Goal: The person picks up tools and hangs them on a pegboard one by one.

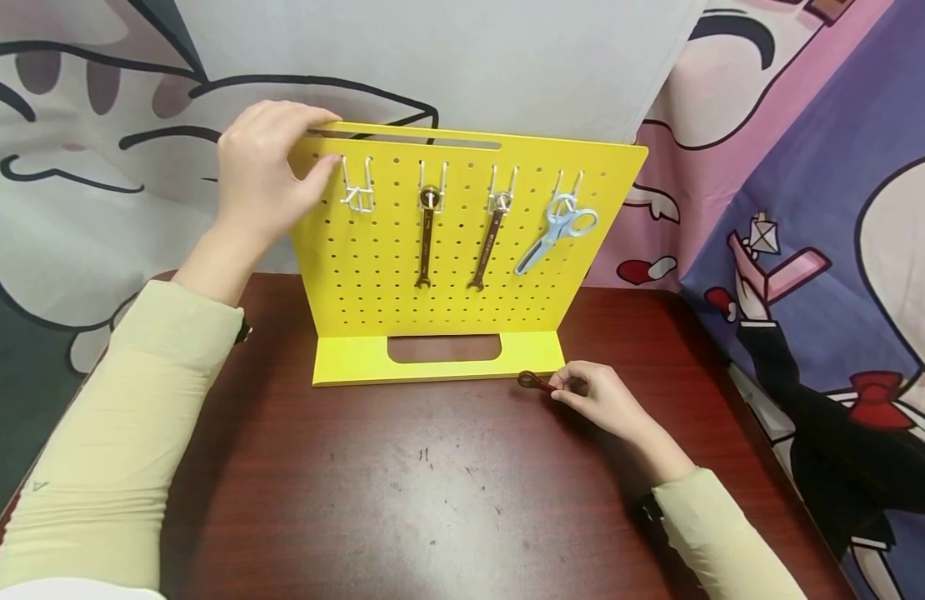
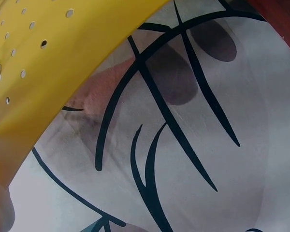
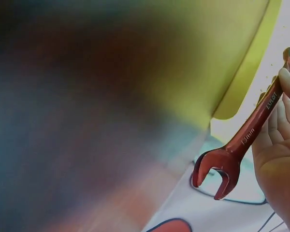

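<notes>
My left hand (image 1: 263,171) grips the upper left corner of a yellow pegboard (image 1: 447,308), its thumb on the front face. In the left wrist view only a bit of that hand (image 2: 0,208) shows beside the board's edge. Just right of the board's base, my right hand (image 1: 601,400) pinches a combination wrench (image 1: 533,382) low over the table. The right wrist view shows this reddish wrench (image 3: 239,140), marked 13mm, with its open end pointing down and the ring end near the thumb.
Two more wrenches (image 1: 427,246) (image 1: 487,250) and light blue scissors (image 1: 556,229) hang from white hooks on the board. A bare white hook (image 1: 357,196) is at the left. The board stands on a dark red table (image 1: 432,467), with printed cloth (image 1: 507,67) behind.
</notes>
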`<state>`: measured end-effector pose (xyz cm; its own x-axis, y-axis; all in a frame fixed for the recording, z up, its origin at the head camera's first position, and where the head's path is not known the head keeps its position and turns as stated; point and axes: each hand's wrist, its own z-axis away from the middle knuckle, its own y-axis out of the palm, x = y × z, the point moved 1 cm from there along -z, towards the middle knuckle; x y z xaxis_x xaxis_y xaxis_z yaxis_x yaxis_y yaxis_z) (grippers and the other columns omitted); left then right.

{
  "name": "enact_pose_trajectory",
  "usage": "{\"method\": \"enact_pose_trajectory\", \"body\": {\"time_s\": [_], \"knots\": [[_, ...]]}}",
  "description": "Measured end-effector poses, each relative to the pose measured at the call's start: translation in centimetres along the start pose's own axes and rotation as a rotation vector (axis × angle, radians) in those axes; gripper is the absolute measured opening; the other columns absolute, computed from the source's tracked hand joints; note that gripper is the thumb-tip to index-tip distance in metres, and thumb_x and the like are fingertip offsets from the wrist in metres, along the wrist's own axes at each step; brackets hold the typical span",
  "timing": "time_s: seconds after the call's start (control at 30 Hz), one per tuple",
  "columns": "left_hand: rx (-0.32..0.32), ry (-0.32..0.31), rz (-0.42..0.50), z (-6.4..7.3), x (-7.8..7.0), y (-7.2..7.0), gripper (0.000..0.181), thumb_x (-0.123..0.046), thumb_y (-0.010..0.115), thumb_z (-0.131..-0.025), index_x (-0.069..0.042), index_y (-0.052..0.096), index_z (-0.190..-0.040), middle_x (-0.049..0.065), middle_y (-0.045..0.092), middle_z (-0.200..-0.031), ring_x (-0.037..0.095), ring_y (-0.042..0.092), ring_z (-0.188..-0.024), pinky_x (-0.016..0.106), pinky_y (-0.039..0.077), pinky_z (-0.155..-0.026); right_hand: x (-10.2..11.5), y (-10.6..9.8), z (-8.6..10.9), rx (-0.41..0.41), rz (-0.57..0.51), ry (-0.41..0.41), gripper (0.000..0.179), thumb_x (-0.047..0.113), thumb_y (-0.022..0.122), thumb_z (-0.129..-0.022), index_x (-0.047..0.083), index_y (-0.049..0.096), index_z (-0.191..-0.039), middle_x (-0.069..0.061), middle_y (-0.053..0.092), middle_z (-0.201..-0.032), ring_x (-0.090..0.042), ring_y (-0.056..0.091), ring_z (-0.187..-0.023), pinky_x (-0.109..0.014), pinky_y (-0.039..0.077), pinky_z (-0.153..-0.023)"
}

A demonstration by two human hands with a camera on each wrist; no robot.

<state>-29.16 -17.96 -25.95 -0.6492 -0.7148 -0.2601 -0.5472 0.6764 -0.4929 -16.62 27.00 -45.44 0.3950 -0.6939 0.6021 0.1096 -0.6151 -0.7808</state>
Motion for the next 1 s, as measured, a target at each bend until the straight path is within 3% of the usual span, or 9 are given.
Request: {"method": "enact_pose_trajectory", "body": {"time_s": [0.23,0.47,0.57,0.8,1.0], "knots": [[0.005,-0.011,0.0,-0.1,-0.1,0.0,0.03,-0.011,0.074,-0.095,-0.005,0.076,-0.124,0.015,0.079,-0.121,0.037,0.069,-0.116,0.048,0.053,-0.107,2.3,1.2,-2.6,-0.041,-0.032,-0.051,0.012,-0.002,0.083,-0.087,0.005,0.076,-0.094,-0.002,0.072,-0.083,-0.004,0.059,-0.078,-0.021,0.056,-0.07],[0.008,-0.025,-0.003,-0.1,-0.1,-0.1,0.03,-0.011,0.075,-0.095,-0.007,0.077,-0.124,0.014,0.079,-0.122,0.037,0.07,-0.117,0.048,0.053,-0.107,4.8,2.7,-5.5,-0.05,-0.094,-0.098,0.01,0.0,0.081,-0.09,0.004,0.076,-0.097,-0.005,0.074,-0.085,-0.01,0.063,-0.077,-0.044,0.062,-0.075],[0.017,-0.031,-0.009,-0.1,-0.1,-0.2,0.03,-0.012,0.076,-0.095,-0.008,0.077,-0.125,0.014,0.079,-0.123,0.036,0.07,-0.118,0.048,0.053,-0.107,6.1,3.2,-6.7,-0.063,-0.138,-0.108,0.009,0.001,0.08,-0.091,0.003,0.077,-0.1,-0.007,0.074,-0.085,-0.012,0.063,-0.078,-0.048,0.061,-0.076],[0.029,-0.042,-0.007,-0.2,0.0,-0.4,0.031,-0.011,0.078,-0.095,-0.009,0.077,-0.126,0.014,0.079,-0.124,0.036,0.07,-0.12,0.048,0.053,-0.108,9.3,4.4,-9.5,-0.12,-0.242,-0.142,0.011,0.001,0.08,-0.091,0.0,0.077,-0.101,-0.012,0.074,-0.086,-0.012,0.064,-0.078,-0.033,0.063,-0.079],[0.039,-0.047,-0.005,-0.2,-0.2,-0.4,0.031,-0.011,0.077,-0.096,-0.008,0.077,-0.127,0.014,0.078,-0.126,0.036,0.069,-0.122,0.048,0.052,-0.11,11.9,5.1,-11.5,-0.151,-0.317,-0.164,0.012,0.0,0.08,-0.091,-0.001,0.077,-0.102,-0.015,0.077,-0.094,-0.016,0.067,-0.081,-0.029,0.062,-0.083]]}}
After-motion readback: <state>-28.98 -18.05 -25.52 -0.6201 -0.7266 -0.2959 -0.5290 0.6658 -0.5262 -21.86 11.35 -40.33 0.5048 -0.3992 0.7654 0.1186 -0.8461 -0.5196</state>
